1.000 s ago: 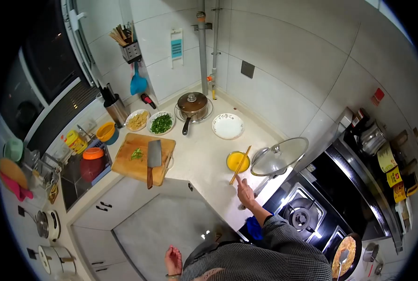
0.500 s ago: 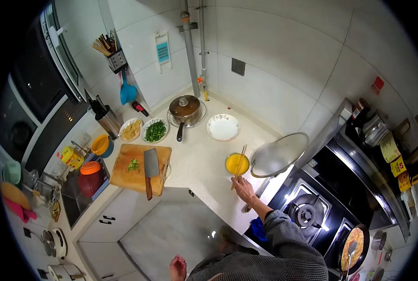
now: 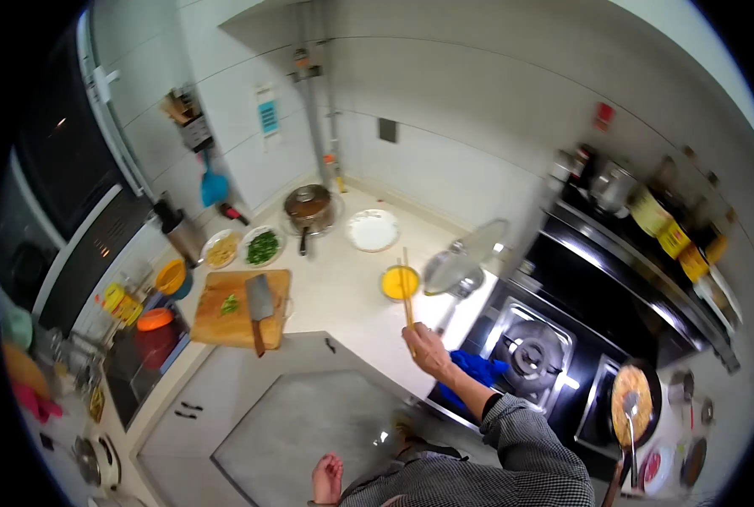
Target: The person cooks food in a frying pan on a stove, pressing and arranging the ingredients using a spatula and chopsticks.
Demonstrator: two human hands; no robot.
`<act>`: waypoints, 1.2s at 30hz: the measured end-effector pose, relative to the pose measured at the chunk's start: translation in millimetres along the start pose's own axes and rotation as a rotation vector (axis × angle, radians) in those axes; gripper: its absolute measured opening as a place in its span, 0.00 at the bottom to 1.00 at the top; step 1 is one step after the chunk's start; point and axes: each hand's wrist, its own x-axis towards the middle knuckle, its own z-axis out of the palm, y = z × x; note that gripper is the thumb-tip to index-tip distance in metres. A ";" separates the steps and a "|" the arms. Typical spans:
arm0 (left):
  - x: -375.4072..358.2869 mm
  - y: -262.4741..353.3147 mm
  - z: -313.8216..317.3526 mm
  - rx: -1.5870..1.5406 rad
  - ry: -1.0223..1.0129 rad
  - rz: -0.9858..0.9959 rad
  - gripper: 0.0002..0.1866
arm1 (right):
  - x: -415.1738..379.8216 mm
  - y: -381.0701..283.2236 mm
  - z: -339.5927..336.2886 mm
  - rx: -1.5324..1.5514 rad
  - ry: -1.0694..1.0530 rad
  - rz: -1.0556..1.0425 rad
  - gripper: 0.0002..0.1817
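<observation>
My right hand point(image 3: 428, 350) is closed round a pair of chopsticks point(image 3: 407, 296), whose far ends reach over a bowl of yellow liquid point(image 3: 395, 283). Low in the view, my left hand point(image 3: 328, 478) hangs in front of my body, fingers curled and nothing visible in it. A glass lid point(image 3: 470, 258) lies just right of the bowl, and a white plate point(image 3: 373, 231) is behind it. Near my right wrist is a blue cloth point(image 3: 473, 372) at the counter's edge by the stove.
A cleaver point(image 3: 259, 308) and chopped greens lie on a wooden board point(image 3: 216, 325). Behind are plates of greens point(image 3: 263, 247) and yellowish pieces point(image 3: 222, 250), and a lidded pot point(image 3: 307, 207). Right: a burner point(image 3: 530, 357) and a pan of food point(image 3: 631, 406) with a ladle.
The camera view has shifted and turned. My right hand has drawn back from the bowl with the chopsticks still in it. More of the blue cloth shows now.
</observation>
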 end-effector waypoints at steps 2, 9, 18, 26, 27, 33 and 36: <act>2.6 0.0 36.3 0.177 -0.097 0.040 0.10 | -28.6 -39.6 -45.2 0.038 0.105 0.005 0.09; -12.8 -76.0 164.3 0.657 -0.606 -0.193 0.10 | -176.6 -124.2 -217.3 -0.062 0.521 0.299 0.06; -156.4 -279.5 294.2 1.035 -1.479 -0.715 0.21 | -376.0 -111.3 -399.7 -0.234 0.894 0.754 0.10; -301.8 -521.3 333.2 0.983 -0.985 -1.110 0.30 | -500.7 -48.7 -536.2 0.206 1.084 0.797 0.12; -306.3 -544.1 332.1 0.941 -0.926 -1.041 0.26 | -508.9 -43.4 -548.5 0.251 1.099 0.817 0.13; -325.8 -611.3 352.9 0.890 -0.643 -0.826 0.17 | -556.0 4.1 -571.3 0.329 1.027 0.874 0.15; -322.7 -622.9 346.5 0.830 -0.516 -0.688 0.15 | -562.7 13.3 -580.0 0.398 0.979 0.915 0.16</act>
